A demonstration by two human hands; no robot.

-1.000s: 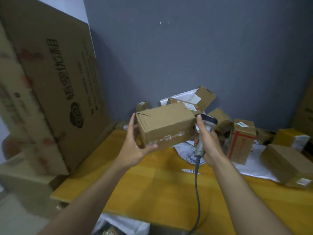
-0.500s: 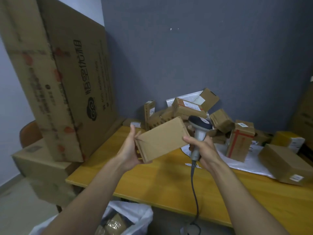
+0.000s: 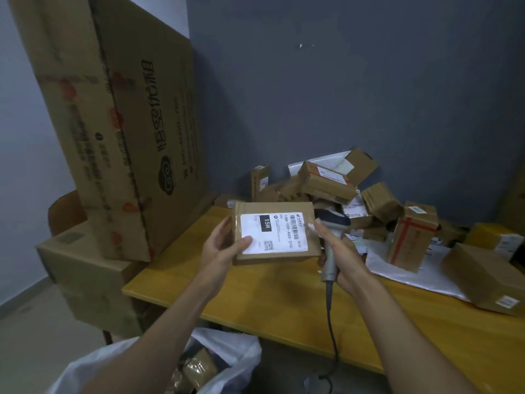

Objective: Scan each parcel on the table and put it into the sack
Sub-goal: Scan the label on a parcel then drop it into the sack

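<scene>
Two hands work above the white sack: left hand fingers curl round the parcel, held label-up over the tabletop edge; right hand grips the scanner, which should tilt squarely onto the barcode; a heap of parcels lies beyond.

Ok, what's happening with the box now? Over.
Left hand holds parcel, label up. Right hand grips scanner. Sack open below. Nothing in the way.

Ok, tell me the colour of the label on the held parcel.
The label is white with a black 15H block, clearest in the head view.
</scene>
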